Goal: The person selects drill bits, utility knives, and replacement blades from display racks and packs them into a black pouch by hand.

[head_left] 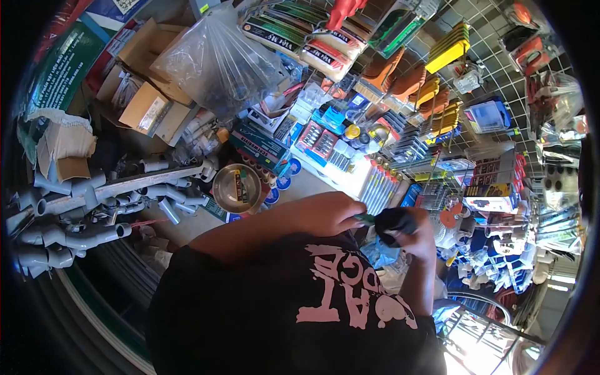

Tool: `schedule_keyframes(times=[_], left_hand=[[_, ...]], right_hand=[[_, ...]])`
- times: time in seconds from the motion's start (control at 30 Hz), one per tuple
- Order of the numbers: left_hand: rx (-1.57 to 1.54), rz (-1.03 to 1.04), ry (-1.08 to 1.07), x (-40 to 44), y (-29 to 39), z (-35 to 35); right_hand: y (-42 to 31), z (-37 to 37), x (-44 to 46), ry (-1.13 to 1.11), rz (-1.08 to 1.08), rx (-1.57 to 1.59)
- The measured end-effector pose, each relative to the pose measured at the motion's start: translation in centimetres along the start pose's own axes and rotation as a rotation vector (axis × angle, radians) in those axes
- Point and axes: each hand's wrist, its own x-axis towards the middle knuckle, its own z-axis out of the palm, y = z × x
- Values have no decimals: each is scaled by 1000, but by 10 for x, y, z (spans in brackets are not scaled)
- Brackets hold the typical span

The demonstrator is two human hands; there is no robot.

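Note:
My left hand is closed, its fingertips pinching the end of a small green piece. My right hand wraps round a dark rounded object whose kind I cannot make out. The green piece shows between the two hands and seems to meet the dark object. Both hands are held close together in front of my black T-shirt. Just beyond them lies a row of slim, clear-packed items on the counter. Blue plastic shows below my right hand.
A metal bowl holds a yellow-and-black labelled item. Grey pipe fittings crowd the left side. A green screwdriver box lies behind the bowl, near open cardboard boxes. Scrapers and packets hang on a wire grid at right.

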Motion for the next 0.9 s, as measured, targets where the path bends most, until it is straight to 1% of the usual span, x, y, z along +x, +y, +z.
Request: schedule_keyframes(times=[0.03, 0.1, 0.13, 0.17, 0.2, 0.23, 0.27, 0.3, 0.33, 0.37, 0.4, 0.43, 0.5, 0.53, 0.57, 0.6, 0.63, 0.67, 0.73, 0.77, 0.83, 0.87, 0.9], left_hand=[[-101, 6, 34, 2, 1, 6], [-306, 22, 104, 10, 5, 23], [-510, -13, 128, 13, 4, 32], [-715, -48, 150, 16, 3, 44], [-920, -85, 168, 20, 1, 52], [-1166, -55, 147, 24, 1, 56], [-1147, -85, 218, 27, 1, 58], [-1128, -116, 289, 28, 1, 61], [-1109, -146, 363, 28, 0, 62], [-842, -115, 455, 28, -1, 56], [-600, 3, 551, 30, -8, 58], [-353, 119, 635, 33, -14, 59], [-61, 179, 653, 28, -22, 67], [-234, 60, 535, 23, -17, 61], [-403, -59, 414, 18, -10, 52], [-567, -180, 292, 17, -8, 46], [-781, -236, 294, 19, -13, 45], [-948, -196, 349, 20, -18, 43], [-1008, -141, 512, 20, -21, 39], [-991, -182, 574, 22, -16, 35], [-868, -165, 450, 28, -25, 41], [-807, -154, 386, 30, -23, 42], [-692, -106, 414, 28, -19, 45]], right_hand=[[4, 2, -1, 96, 9, 140], [12, 22, 3, 387, -64, 417], [21, 30, 5, 535, -104, 552], [36, 36, 4, 580, -74, 611], [47, 52, 9, 844, -8, 588], [34, 65, 22, 995, 77, 710], [20, 79, 34, 1147, 169, 832], [16, 88, 35, 1124, 257, 806], [9, 96, 34, 1020, 194, 937], [17, 99, 31, 896, 135, 913], [26, 100, 29, 770, 76, 887], [20, 92, 31, 613, 61, 824], [22, 81, 33, 510, 130, 825], [23, 76, 32, 461, 163, 824], [21, 69, 32, 490, 164, 884], [27, 60, 33, 479, 131, 1048], [26, 53, 37, 563, 48, 1132], [23, 47, 39, 647, -39, 1213], [47, 50, 28, 679, -108, 1239], [50, 52, 25, 698, -145, 1251], [49, 73, 33, 644, -106, 866], [47, 80, 30, 566, -96, 785], [46, 87, 27, 491, -93, 700]])
